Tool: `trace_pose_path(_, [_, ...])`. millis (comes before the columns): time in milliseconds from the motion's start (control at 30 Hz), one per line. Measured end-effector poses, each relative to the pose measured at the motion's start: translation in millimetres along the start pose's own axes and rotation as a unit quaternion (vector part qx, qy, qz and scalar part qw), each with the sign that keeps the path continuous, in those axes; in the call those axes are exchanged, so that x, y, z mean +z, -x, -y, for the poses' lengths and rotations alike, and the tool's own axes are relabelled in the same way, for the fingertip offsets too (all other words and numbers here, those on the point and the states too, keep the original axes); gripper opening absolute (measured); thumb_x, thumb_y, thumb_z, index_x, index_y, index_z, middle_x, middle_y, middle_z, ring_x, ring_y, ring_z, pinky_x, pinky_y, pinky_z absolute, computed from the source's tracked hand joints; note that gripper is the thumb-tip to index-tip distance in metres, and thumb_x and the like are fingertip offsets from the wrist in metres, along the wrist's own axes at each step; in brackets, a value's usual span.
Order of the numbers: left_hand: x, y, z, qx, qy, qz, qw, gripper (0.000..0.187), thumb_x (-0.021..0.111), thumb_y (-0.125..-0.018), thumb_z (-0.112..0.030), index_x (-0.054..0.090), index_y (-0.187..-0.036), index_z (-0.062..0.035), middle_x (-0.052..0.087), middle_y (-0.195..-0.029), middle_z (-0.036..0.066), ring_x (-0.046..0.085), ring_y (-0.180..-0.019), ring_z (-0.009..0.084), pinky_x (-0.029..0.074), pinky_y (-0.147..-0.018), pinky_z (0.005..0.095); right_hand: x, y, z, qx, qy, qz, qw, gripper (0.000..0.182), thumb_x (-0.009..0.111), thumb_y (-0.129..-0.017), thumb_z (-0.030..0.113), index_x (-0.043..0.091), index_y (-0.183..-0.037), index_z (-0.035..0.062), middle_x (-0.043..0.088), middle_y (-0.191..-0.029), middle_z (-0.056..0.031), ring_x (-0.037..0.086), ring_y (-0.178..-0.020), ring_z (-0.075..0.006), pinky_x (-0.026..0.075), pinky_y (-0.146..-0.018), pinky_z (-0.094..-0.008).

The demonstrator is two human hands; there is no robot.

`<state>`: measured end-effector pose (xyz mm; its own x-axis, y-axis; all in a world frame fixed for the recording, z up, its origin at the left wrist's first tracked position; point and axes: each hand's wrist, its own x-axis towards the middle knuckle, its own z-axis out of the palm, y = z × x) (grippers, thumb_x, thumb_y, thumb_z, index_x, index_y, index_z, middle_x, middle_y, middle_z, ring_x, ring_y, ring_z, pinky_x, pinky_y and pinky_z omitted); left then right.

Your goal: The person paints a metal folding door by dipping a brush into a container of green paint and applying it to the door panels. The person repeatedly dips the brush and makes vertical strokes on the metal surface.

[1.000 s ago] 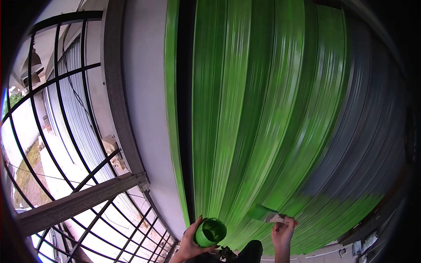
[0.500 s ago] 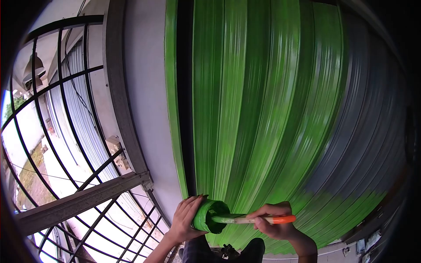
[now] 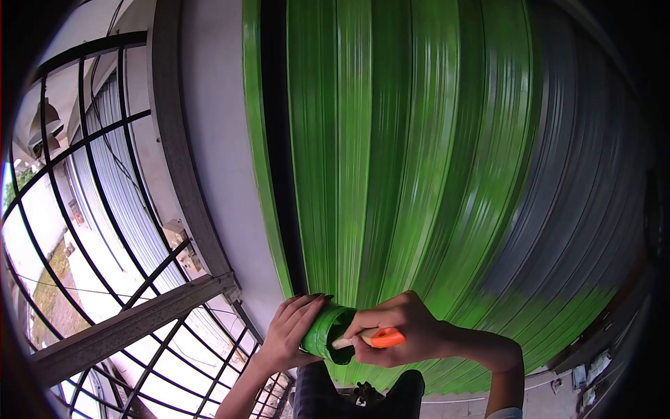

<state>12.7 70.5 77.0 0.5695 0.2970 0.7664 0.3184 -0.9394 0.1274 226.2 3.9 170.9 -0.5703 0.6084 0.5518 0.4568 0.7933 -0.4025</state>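
Pinching the paintbrush (image 3: 386, 338) by its orange-tipped handle, your right hand (image 3: 405, 327) has its lower end inside the green container (image 3: 320, 335), while your left hand clasps (image 3: 289, 331) the outer wall, near the corrugated panel (image 3: 391, 174). The container looks light and rigid but probably paint-slick, best held around its side, below the rim.

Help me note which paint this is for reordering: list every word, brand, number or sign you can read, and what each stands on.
No readable text anywhere.
Green paint container: no lettering shows on the visible side.
Paintbrush: no marking can be made out on the handle; the right hand covers part of it.
Ribbed panel: none.
Small reddish patch beyond the bars: too small and blurred to tell.
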Motion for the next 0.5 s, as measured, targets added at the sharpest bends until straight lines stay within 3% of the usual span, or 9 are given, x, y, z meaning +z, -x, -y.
trace_pose_path(500, [-8.3,-9.1,1.6,0.028,-0.002,0.013,1.000,0.093,0.081,-0.050,-0.026,0.040,-0.127,0.0059,0.052,-0.120,0.018,0.050,-0.110,0.0338,0.039,-0.093,0.0461,7.2,-6.8,-3.0,-0.022,0.011,0.013,1.000,0.010,0.065,-0.066,0.016,0.058,-0.065,0.0104,0.057,-0.051,-0.0049,0.058,-0.046,-0.0223,0.045,-0.044,-0.0303])
